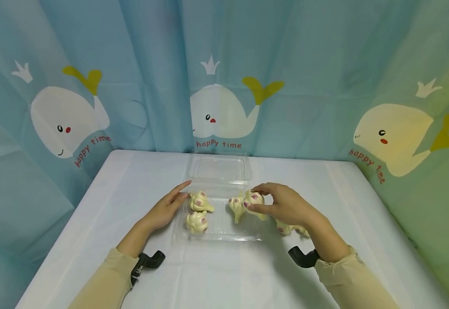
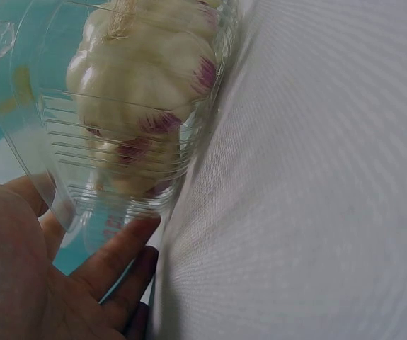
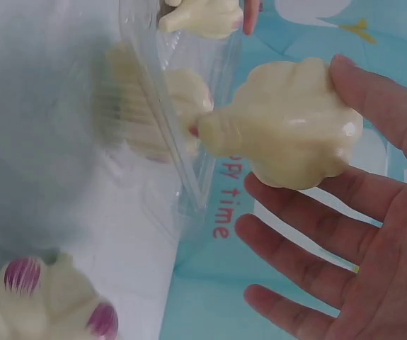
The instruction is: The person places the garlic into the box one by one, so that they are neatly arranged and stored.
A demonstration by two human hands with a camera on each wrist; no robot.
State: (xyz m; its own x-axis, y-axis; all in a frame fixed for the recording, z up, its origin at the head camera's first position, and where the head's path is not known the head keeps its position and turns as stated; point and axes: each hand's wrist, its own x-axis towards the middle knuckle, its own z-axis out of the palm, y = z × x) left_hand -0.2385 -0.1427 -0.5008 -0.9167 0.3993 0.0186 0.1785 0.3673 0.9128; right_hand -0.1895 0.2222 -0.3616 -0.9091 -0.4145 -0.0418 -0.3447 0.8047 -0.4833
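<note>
Sleeves (image 1: 106, 279) nearest; right hand (image 1: 290, 204) pinches garlic (image 1: 253, 198) at the clear box's (image 1: 224, 237) three o'clock side.
Right wrist view: stem (image 3: 219, 136) points to nine o'clock; left hand (image 1: 165, 211), fingers loose, touches the box's other end.

Left grip (image 2: 65, 290) at clear box (image 2: 69, 150) of garlic (image 2: 139, 88)

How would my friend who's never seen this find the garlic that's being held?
Start at the white, cloth-covered table and find the open, clear plastic box on it. At the box's right end is the person's bare right hand. The cream, purple-marked garlic bulb pinched between its thumb and fingers is the one: no other bulb is held.
</note>
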